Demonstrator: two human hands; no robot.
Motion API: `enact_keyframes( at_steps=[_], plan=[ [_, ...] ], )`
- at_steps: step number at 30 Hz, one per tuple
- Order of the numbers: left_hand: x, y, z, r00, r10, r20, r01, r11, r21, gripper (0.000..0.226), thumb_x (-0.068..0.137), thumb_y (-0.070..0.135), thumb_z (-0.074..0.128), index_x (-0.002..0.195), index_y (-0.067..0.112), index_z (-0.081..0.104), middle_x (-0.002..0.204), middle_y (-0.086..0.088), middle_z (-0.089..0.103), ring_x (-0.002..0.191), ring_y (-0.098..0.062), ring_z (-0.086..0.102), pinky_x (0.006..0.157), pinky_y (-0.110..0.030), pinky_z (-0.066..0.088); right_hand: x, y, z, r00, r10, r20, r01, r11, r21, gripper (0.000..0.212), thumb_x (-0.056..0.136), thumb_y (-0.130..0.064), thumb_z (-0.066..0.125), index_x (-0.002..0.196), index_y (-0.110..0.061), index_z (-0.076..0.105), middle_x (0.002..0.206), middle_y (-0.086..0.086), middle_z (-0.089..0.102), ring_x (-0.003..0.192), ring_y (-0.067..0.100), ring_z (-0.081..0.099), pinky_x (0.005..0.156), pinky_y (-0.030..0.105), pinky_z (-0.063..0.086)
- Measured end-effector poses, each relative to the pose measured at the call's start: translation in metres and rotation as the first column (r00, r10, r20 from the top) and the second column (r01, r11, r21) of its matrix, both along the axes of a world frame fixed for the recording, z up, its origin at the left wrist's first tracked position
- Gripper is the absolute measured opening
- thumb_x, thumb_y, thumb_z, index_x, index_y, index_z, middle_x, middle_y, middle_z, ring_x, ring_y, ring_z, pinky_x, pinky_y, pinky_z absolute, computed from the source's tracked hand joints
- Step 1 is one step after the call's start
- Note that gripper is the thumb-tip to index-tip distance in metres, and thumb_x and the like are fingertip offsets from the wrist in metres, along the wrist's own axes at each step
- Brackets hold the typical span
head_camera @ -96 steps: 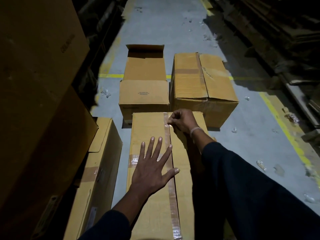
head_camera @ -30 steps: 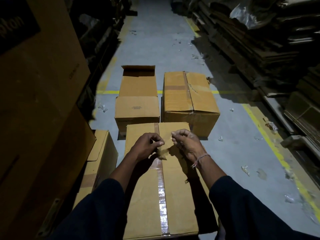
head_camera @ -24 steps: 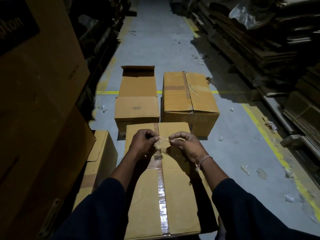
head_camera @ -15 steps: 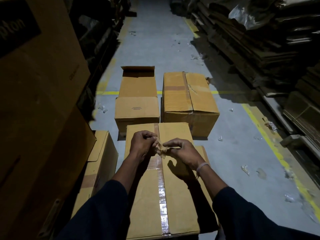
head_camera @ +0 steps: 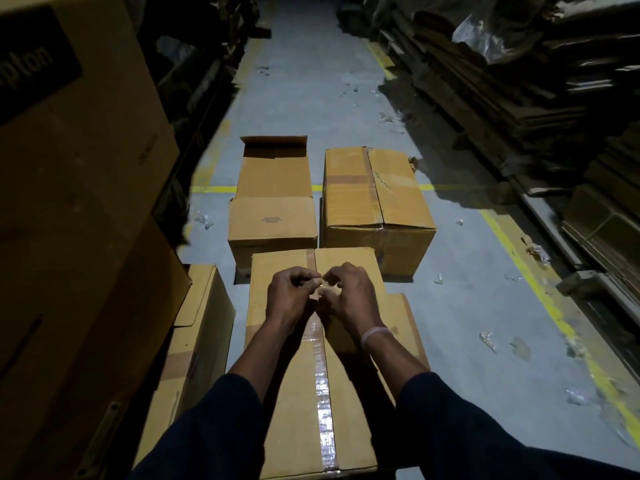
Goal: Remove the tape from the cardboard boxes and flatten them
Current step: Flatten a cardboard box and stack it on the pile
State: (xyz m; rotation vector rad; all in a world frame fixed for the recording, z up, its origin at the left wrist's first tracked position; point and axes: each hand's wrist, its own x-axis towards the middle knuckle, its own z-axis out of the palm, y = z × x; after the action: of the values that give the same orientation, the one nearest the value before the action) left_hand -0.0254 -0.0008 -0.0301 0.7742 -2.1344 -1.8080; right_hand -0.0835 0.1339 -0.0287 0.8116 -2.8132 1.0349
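1. Near brown cardboard box (head_camera: 287, 393), closed, standing on the grey concrete floor (head_camera: 460, 306); a strip of clear glossy tape (head_camera: 323, 403) runs along its centre seam from the near edge up to the hands.
2. Left hand (head_camera: 291, 299), above the far half of the box top: its grip is clenched on a small crumpled wad of peeled tape (head_camera: 323, 289), pinched at the fingertips.
3. Right hand (head_camera: 349, 299), just beside the left: its grip is likewise clenched on the same wad, fingers curled; a pale band (head_camera: 375, 332) circles the wrist. Both forearms wear dark sleeves.
4. Beyond the hands the seam of the near box is bare of tape.
5. Open brown cardboard box (head_camera: 273, 209), just behind the near one, far flap raised.
6. Closed brown cardboard box (head_camera: 374, 199), beside it on the right, tape across its top.
7. Low brown carton (head_camera: 197, 327), left of the near box.
8. Yellow painted floor line (head_camera: 540, 289); scattered clear tape scraps (head_camera: 488, 339) lie near it.
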Motion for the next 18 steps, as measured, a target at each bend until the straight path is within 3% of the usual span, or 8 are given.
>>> enact_keyframes(
  at_steps=[2,5,9,13,18],
  plan=[
    [0.001,0.002,0.003,1.0,0.002,-0.009,-0.001,0.997,0.074,0.008,0.091,0.012,0.078,0.092,0.02,0.08,0.089,-0.002,0.077,0.088,-0.025,0.075,0.068,-0.036,0.064,-0.005,0.002,-0.001,0.999,-0.017,0.039,0.017,1.0,0.0,0.007,0.092,-0.024,0.075,0.098,-0.02,0.072,0.099,-0.003,0.066,0.096,0.016,0.058,0.079,0.031,0.053],
    [0.003,0.0,0.0,1.0,0.003,-0.015,-0.002,0.993,0.115,0.008,0.092,0.016,0.077,0.1,0.02,0.078,0.096,-0.003,0.077,0.09,-0.025,0.076,0.078,-0.044,0.066,-0.014,0.014,-0.003,0.987,-0.061,0.147,0.076,0.992,-0.097,0.005,0.093,-0.018,0.075,0.097,-0.02,0.076,0.098,-0.005,0.07,0.093,0.011,0.064,0.079,0.025,0.056],
    [0.011,-0.004,-0.018,0.995,-0.058,0.081,0.079,0.953,-0.292,0.025,0.095,0.023,0.074,0.119,0.019,0.072,0.116,0.003,0.074,0.102,-0.013,0.069,0.088,-0.037,0.06,-0.039,0.052,0.001,0.893,-0.2,0.404,0.318,0.914,-0.251,0.02,0.094,-0.004,0.071,0.108,-0.016,0.078,0.105,-0.002,0.073,0.089,0.004,0.066,0.065,0.009,0.054],
    [0.023,0.004,-0.036,0.973,-0.155,0.173,0.224,0.823,-0.522,0.042,0.094,0.031,0.072,0.134,0.02,0.064,0.135,-0.001,0.065,0.126,-0.021,0.058,0.104,-0.04,0.05,-0.08,0.099,0.001,0.848,-0.435,0.304,0.496,0.853,-0.161,0.019,0.086,0.0,0.076,0.098,-0.014,0.081,0.1,0.005,0.077,0.093,0.02,0.071,0.093,0.034,0.06],
    [0.032,0.03,-0.045,0.908,-0.308,0.284,0.419,0.663,-0.621,0.06,0.099,0.04,0.066,0.153,0.022,0.047,0.164,-0.003,0.034,0.151,-0.023,0.024,0.12,-0.038,0.024,-0.13,0.136,0.007,0.737,-0.591,0.328,0.657,0.74,-0.144,0.019,0.084,0.002,0.073,0.091,-0.014,0.082,0.098,0.006,0.077,0.093,0.026,0.072,0.094,0.039,0.06]
  ],
)
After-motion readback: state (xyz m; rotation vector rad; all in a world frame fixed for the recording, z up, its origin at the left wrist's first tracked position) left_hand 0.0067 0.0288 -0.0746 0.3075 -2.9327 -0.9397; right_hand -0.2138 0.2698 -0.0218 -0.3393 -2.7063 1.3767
